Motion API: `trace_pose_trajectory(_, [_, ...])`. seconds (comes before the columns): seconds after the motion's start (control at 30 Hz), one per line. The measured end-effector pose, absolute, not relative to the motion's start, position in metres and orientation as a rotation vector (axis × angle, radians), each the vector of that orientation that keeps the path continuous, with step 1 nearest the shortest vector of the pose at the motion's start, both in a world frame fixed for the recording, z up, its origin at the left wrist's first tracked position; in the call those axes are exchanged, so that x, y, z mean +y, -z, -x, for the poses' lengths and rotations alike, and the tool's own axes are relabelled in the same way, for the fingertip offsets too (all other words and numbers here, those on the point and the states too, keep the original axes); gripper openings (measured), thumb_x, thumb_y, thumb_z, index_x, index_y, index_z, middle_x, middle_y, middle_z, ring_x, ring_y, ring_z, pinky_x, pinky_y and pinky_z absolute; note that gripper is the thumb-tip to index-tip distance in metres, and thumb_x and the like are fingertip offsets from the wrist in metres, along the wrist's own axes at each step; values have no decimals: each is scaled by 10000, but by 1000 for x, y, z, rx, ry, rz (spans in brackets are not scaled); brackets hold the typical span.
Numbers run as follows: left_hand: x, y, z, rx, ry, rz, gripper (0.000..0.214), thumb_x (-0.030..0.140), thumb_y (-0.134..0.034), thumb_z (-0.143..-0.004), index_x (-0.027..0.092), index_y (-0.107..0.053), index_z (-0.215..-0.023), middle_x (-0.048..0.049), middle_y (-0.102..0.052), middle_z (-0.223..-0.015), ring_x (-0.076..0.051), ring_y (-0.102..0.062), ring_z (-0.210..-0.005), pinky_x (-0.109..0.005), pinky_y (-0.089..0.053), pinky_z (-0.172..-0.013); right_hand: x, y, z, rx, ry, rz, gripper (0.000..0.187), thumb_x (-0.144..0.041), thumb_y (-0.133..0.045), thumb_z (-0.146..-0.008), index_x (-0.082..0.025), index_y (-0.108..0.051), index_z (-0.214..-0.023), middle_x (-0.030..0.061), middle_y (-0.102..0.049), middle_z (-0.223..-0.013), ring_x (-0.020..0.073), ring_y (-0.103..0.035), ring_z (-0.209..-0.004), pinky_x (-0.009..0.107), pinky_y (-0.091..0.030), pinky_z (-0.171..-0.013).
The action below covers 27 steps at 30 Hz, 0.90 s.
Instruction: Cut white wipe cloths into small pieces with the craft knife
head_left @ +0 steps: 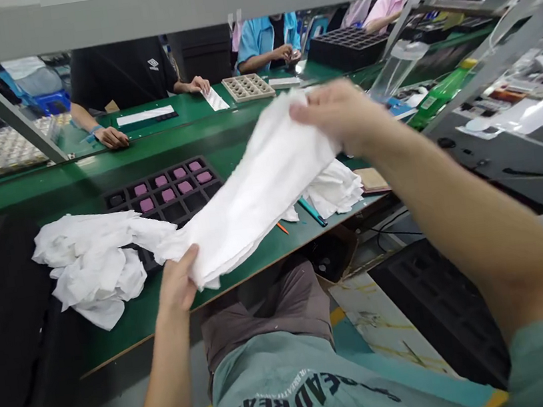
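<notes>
A long white cloth [254, 189], in stacked layers, stretches slantwise between my two hands above the bench. At its lower left end, my left hand [180, 282] pinches the edge between thumb and fingers. Higher up on the right, my right hand [340, 113] grips the other end, slightly blurred. Crumpled white cloths [95, 262] lie in a heap left of my left hand. Below my right hand sits another pile of white cloths [334, 189]. Behind the stretched cloth is a black compartment tray [172, 212] with several purple blocks [168, 195], partly hidden.
A teal pen-like tool [312, 212] and an orange stick [282, 228] lie near the bench's front edge. Black foam trays [9, 314] stand at left. A grey shelf beam [233, 0] crosses overhead. Co-workers sit opposite, one hand [113, 137] resting on the bench. A green bottle [443, 95] leans at right.
</notes>
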State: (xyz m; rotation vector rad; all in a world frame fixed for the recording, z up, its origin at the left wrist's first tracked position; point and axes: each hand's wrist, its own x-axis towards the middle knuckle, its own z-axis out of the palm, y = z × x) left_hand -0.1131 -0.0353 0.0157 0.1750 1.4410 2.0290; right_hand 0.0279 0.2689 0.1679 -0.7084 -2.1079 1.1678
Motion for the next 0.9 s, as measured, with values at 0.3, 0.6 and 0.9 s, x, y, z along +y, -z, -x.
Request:
trace_pose_trajectory(0.3, [-116, -11, 139, 1784, -1446, -7, 529, 317, -910, -655, 125, -726, -1112, -164, -771, -1122, -299, -748, -1023, -369, -629, -894, 213, 24, -65, -1758, -2224, 1061, 325, -444, -865, -696, -172, -697, -759, 62, -738, -742, 177, -662, -613, 260, -514, -524])
trace_pose_trajectory(0.6, [-135, -63, 150, 2065, -1437, -132, 507, 417, -980, -451, 164, -756, -829, -67, -797, -862, -247, -718, -826, -326, -623, -729, 242, -9, -99, -1953, -2191, 782, 405, -475, -894, -649, -167, -763, -878, 79, -760, -873, 182, -681, -715, 270, -544, -612])
trace_pose_trajectory(0.9, [-129, -53, 165, 2242, -1397, -239, 302, 251, -932, -529, 228, -801, -800, 0, -797, -876, -169, -669, -787, -231, -538, -687, 232, 19, -113, -2106, -1964, 707, 248, -407, -765, -731, -197, -798, -857, 42, -730, -735, 130, -556, -541, 264, -447, -504])
